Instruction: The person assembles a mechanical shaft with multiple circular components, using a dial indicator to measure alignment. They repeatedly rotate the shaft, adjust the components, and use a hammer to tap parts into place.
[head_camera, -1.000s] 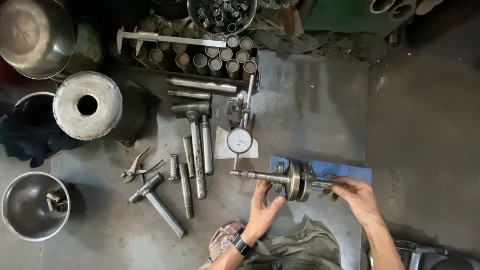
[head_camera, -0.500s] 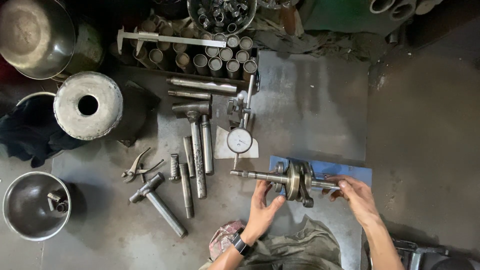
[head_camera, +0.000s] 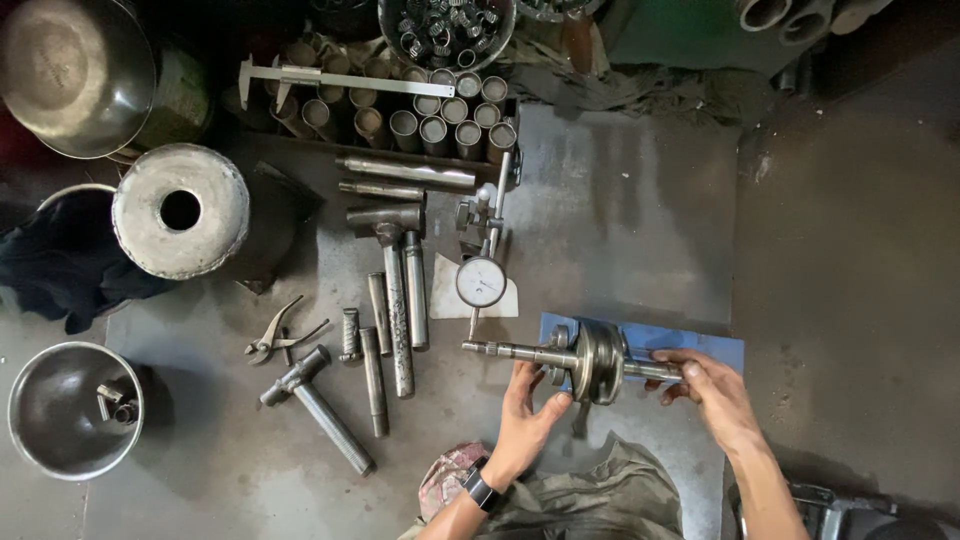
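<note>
I work over a dark, oil-stained metal table (head_camera: 620, 220), scuffed and grey, in a dim workshop corner crowded with steel parts. My landmark is the dial gauge (head_camera: 481, 282), a round white-faced dial on a stand. Left of the gauge lie several steel rods (head_camera: 400, 300) side by side, and farther left a pair of pliers (head_camera: 275, 340) and a hammer-like tool (head_camera: 318, 408). Far left of the gauge stands a heavy round metal block (head_camera: 180, 210) with a hole in its middle, and below that a steel bowl (head_camera: 72, 410) holding a few small pieces. Above the gauge sits a row of short metal tubes (head_camera: 440, 115), with a long caliper (head_camera: 330, 78) resting across them.

Just below and right of the gauge lies the crankshaft (head_camera: 585, 358): a grey steel shaft lying level, with two thick round webs at its middle and a slimmer threaded end pointing left. It sits over a blue sheet (head_camera: 690, 340).

My left hand (head_camera: 525, 420) comes up from below the gauge, its fingers (head_camera: 555, 405) open and touching the webs of the crankshaft from underneath. My right hand (head_camera: 715, 390) is to the right of the webs, its fingers (head_camera: 670, 358) curled loosely around the shaft's right end. A dark watch (head_camera: 480, 490) is on my left wrist, and a greenish cloth (head_camera: 590, 500) lies beneath my arms.
</note>
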